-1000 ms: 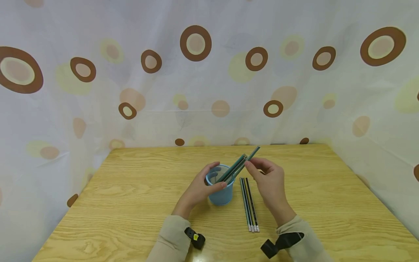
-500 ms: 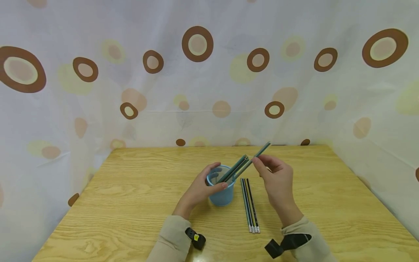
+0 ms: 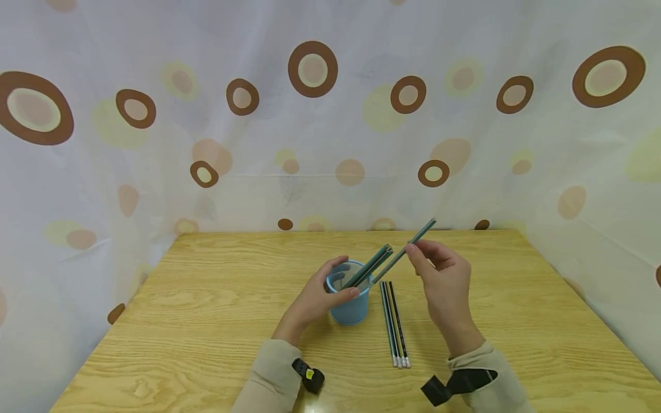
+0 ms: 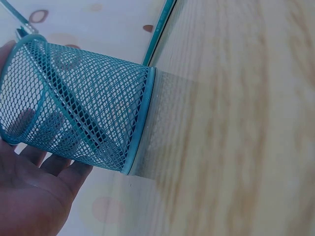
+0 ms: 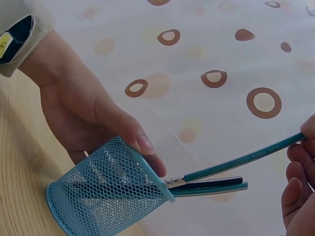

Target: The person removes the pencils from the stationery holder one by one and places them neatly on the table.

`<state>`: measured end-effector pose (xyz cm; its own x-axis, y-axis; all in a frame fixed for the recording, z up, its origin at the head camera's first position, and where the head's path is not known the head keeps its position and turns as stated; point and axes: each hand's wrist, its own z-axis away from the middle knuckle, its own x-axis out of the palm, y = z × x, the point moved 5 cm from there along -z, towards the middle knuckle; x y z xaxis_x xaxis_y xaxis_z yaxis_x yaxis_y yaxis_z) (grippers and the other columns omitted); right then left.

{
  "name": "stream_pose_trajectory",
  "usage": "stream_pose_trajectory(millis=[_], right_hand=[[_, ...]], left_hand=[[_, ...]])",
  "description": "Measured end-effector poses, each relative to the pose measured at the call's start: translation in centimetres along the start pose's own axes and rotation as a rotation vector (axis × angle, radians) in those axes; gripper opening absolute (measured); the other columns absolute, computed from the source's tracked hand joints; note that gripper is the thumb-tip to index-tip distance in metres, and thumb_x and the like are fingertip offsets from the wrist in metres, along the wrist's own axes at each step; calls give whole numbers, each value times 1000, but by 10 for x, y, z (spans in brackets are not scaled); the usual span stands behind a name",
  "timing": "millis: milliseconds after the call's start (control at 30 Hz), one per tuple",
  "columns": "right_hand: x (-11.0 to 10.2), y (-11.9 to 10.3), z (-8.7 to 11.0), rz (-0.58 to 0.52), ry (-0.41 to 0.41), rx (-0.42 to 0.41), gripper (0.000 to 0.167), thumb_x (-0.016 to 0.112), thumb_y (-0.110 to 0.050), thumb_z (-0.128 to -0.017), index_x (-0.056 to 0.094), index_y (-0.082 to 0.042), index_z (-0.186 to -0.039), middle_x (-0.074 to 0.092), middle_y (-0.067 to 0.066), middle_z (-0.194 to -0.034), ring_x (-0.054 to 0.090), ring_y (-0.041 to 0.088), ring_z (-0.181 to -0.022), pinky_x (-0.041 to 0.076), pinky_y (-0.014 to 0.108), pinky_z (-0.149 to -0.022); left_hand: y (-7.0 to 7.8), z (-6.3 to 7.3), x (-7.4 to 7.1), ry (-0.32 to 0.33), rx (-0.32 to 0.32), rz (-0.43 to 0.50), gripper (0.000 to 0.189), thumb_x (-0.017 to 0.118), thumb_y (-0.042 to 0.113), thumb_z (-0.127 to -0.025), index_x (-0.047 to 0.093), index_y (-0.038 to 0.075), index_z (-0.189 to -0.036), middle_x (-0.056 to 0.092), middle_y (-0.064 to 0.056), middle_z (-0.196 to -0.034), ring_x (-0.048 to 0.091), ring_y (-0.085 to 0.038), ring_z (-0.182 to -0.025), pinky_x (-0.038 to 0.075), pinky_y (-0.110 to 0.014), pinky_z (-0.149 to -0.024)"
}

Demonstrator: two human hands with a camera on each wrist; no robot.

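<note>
– What has changed in the head view?
– A teal pencil (image 3: 396,261) has been drawn farther toward the upper right, pinched by the fingers (image 3: 412,250) of the right hand (image 3: 448,284); at centre, the blue mesh cup (image 3: 350,312) is gripped by the left hand (image 3: 312,299).
– And the left wrist?
– At left, other pencils (image 4: 78,115) are seen inside.
– The right?
– The pencil's metal-banded end (image 5: 174,182) is shown at the cup's mouth, lower centre: nearly freed, apparently.
</note>
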<state>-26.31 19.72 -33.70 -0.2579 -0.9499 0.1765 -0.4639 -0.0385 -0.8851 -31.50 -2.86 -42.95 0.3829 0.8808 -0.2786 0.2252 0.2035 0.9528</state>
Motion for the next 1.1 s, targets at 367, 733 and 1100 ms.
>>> stream_pose_trajectory(millis=[367, 733, 1100], right_hand=[[-4, -1, -2, -39, -5, -2, 17, 74, -6, -89, 72, 9, -97, 72, 7, -87, 55, 13, -68, 47, 22, -61], [-9, 2, -4, 81, 4, 7, 24, 74, -12, -90, 72, 8, -102, 71, 6, -88, 52, 13, -68, 45, 22, -60], [-13, 12, -6, 238, -31, 60, 31, 71, -22, -93, 72, 5, -109, 70, -2, -91, 56, 15, -81, 46, 22, -64]], left_hand=[[-1, 0, 0, -2, 4, 9, 69, 74, 41, -89, 38, 41, -148, 34, 5, -154, 35, -27, -139, 35, -59, -103], [-1, -1, 0, -2, 9, 11, 69, 74, 40, -89, 38, 42, -147, 33, 6, -154, 34, -27, -139, 35, -59, -103], [-3, -1, 0, -3, 0, 12, 69, 74, 41, -89, 38, 43, -147, 32, 7, -154, 34, -27, -140, 35, -59, -103]])
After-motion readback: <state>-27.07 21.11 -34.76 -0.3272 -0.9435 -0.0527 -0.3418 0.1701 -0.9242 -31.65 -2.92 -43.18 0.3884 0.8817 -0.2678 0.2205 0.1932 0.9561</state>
